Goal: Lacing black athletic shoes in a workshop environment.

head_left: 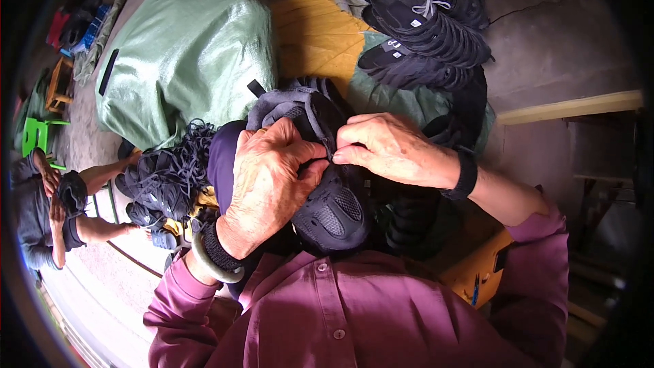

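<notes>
A black shoe [332, 217] rests in my lap, its toe toward me and its grey-lined collar [272, 108] facing away. My left hand [272, 180] lies over the upper, thumb and fingers pinched at the lacing area. From the other side, my right hand [395, 151] meets it there with thumb and forefinger pressed together. Whatever lies between those right fingertips is too small and dark to make out, and the fingers partly cover the shoe's opening.
A pale green sack [194, 54] bulges ahead on the left, with a heap of black laced shoes [160, 180] below it. Stacked black shoes [422, 24] stand far right. Another person [51, 211] sits at the left, holding a dark shoe [72, 193]. Nearby is a green chair [35, 135].
</notes>
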Demonstrator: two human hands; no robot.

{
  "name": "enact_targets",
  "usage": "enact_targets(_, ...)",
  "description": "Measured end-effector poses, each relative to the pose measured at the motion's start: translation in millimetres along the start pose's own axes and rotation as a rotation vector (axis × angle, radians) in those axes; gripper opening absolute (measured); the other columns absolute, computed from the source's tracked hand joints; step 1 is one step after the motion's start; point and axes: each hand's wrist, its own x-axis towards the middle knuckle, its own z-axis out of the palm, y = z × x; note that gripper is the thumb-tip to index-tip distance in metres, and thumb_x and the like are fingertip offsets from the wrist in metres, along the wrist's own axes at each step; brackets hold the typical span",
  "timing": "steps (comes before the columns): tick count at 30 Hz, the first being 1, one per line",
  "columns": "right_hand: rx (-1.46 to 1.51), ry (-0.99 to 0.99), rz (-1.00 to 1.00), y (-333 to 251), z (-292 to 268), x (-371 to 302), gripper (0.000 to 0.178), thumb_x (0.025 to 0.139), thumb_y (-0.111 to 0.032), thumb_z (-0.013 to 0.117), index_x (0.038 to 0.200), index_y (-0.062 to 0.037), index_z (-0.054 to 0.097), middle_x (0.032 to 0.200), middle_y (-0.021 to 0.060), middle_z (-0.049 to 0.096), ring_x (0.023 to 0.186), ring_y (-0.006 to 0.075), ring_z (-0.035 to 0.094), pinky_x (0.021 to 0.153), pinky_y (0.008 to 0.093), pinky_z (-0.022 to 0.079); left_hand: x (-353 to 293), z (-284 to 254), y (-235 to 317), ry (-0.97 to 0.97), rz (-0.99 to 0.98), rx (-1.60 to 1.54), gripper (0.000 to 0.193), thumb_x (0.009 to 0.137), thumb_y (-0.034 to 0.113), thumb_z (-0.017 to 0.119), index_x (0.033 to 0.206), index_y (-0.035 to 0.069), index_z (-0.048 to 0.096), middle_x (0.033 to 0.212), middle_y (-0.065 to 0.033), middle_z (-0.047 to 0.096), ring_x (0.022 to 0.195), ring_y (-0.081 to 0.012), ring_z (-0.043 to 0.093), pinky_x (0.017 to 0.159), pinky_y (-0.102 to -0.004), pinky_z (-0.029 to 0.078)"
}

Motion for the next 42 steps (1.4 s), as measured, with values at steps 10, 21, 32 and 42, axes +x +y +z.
enact_targets(10,0.207,-0.136,-0.141,15,0,12,0.031,0.099,-0.028,0.060,0.094,0.0014,0.067,0.085,0.0183,0.066,0.083,0.0311,0.066,0.077,0.0418,0.049,9,-3,5,-0.033,0.069,0.060,0.012,0.073,0.010,0.077,0.082,0.010,0.069,0.082,-0.0059,0.056,0.083,-0.0283,0.058,0.077,-0.0418,0.042)
enact_targets(21,0.314,-0.276,-0.102,15,-6,18,0.027,0.104,-0.023,0.055,0.099,0.0019,0.064,0.094,0.0115,0.072,0.091,0.0230,0.068,0.085,0.0367,0.052,-60,-94,-55,0.048,-0.053,0.529,0.010,0.076,0.004,0.070,0.084,0.007,0.064,0.085,-0.0126,0.062,0.082,-0.0318,0.063,0.071,-0.0426,0.052)
enact_targets(32,0.295,-0.302,-0.163,15,-20,19,0.021,0.103,-0.017,0.055,0.100,0.0025,0.063,0.096,0.0089,0.066,0.091,0.0189,0.066,0.083,0.0351,0.052,-305,-186,-340,0.024,-0.665,0.916,0.006,0.082,0.008,0.063,0.081,0.002,0.064,0.077,-0.0185,0.064,0.067,-0.0341,0.064,0.063,-0.0451,0.051)
enact_targets(42,0.052,-0.215,-0.262,0,-34,7,0.011,0.096,-0.008,0.054,0.096,-0.0029,0.063,0.093,0.0109,0.064,0.091,0.0286,0.062,0.085,0.0402,0.049,-112,-72,-110,-0.018,-0.339,0.001,0.014,0.087,-0.001,0.067,0.100,0.002,0.072,0.100,-0.0131,0.070,0.088,-0.0276,0.070,0.080,-0.0353,0.055)
